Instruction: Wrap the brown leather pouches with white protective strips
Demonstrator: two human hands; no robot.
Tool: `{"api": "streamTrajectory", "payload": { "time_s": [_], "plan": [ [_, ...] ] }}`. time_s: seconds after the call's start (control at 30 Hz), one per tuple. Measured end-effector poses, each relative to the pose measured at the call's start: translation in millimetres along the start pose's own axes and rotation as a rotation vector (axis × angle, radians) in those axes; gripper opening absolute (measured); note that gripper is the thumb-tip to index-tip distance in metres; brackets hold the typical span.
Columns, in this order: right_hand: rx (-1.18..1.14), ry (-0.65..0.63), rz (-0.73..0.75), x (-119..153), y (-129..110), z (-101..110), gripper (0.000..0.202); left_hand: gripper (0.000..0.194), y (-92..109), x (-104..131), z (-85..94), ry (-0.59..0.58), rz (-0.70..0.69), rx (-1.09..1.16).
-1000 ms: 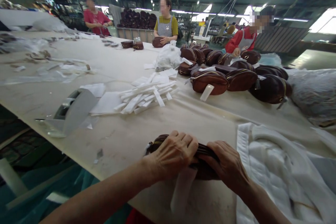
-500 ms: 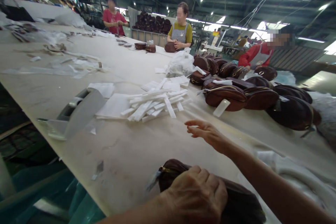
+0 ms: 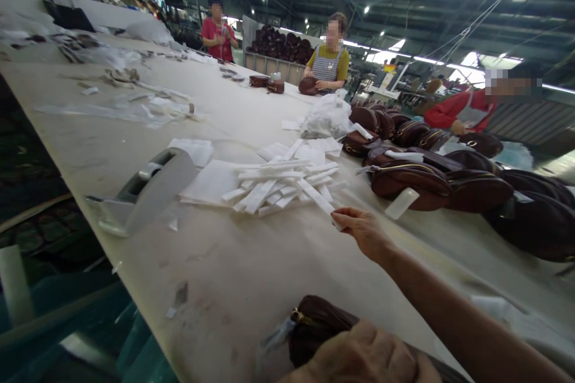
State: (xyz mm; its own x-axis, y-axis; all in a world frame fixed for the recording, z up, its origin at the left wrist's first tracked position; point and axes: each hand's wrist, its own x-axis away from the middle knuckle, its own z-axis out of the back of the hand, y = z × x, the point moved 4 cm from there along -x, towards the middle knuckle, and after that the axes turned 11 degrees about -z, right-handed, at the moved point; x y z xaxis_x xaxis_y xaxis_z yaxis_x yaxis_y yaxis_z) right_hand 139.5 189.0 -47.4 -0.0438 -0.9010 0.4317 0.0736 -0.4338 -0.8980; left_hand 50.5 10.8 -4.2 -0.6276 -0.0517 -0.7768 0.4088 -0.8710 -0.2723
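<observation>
At the bottom edge, my left hand [image 3: 363, 356] is wrapped over a dark brown zippered bag [image 3: 317, 320], partly hidden beneath it. A gold zipper end and a bit of clear plastic show at the bag's left end. Farther forward, my right hand [image 3: 359, 228] pinches the near end of a white paper strip [image 3: 320, 196] between thumb and fingers. The strip's other end still lies on a loose pile of white strips [image 3: 269, 188]. Flat white sheets [image 3: 209, 182] lie just left of that pile.
A tape dispenser [image 3: 148, 182] stands near the table's left edge. Brown bags [image 3: 408, 185] are heaped at the right, beside crumpled clear plastic [image 3: 327, 115]. Three co-workers stand around the far side, one with hands on a round brown bag [image 3: 308, 85]. Scraps litter the far left.
My right hand, open in the air before, has closed on the end of a paper strip. My left hand stays on the bag. The view has shifted, so everything sits lower and farther right.
</observation>
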Motion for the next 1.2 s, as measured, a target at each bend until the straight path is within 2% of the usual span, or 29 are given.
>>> {"api": "streamTrajectory", "payload": {
  "time_s": [0.1,0.17,0.23,0.33,0.43,0.53,0.6,0.83,0.97,1.1,1.2],
  "plan": [
    [0.055,0.050,0.061,52.8,-1.1,43.9,0.042,0.005,0.0,8.2,-0.3,-0.077,-0.054,0.130],
    [0.165,0.155,0.186,93.7,2.0,74.9,0.037,0.012,1.2,9.8,4.2,-0.162,-0.106,0.177],
    [0.321,0.283,0.371,135.4,5.5,99.5,0.027,0.018,1.7,7.8,13.7,-0.185,-0.136,0.188],
    [0.543,0.338,0.639,189.4,9.2,114.1,0.017,0.020,1.9,3.0,28.7,-0.116,-0.126,0.155],
    [0.680,0.231,0.758,221.4,11.9,111.0,0.023,0.021,4.9,2.2,35.0,-0.078,-0.121,0.052],
    [0.720,0.121,0.781,234.0,16.7,107.1,0.024,0.016,6.6,2.8,34.5,-0.092,-0.116,0.048],
    [0.713,0.092,0.787,236.4,22.2,107.3,0.022,0.015,6.6,2.3,32.8,-0.121,-0.131,0.098],
    [0.775,0.189,0.904,241.7,38.8,107.8,0.023,0.027,7.2,1.7,30.0,-0.157,-0.159,0.203],
    [0.802,0.209,0.993,246.0,44.2,103.8,0.025,0.026,7.8,-0.8,27.4,-0.191,-0.080,0.271],
    [0.786,0.224,0.957,245.1,52.2,103.5,0.024,0.028,7.7,-6.3,24.1,-0.228,-0.033,0.319],
    [0.736,0.240,0.929,245.2,56.5,103.6,0.023,0.018,5.9,-9.5,22.9,-0.213,0.025,0.313]
  ]
}}
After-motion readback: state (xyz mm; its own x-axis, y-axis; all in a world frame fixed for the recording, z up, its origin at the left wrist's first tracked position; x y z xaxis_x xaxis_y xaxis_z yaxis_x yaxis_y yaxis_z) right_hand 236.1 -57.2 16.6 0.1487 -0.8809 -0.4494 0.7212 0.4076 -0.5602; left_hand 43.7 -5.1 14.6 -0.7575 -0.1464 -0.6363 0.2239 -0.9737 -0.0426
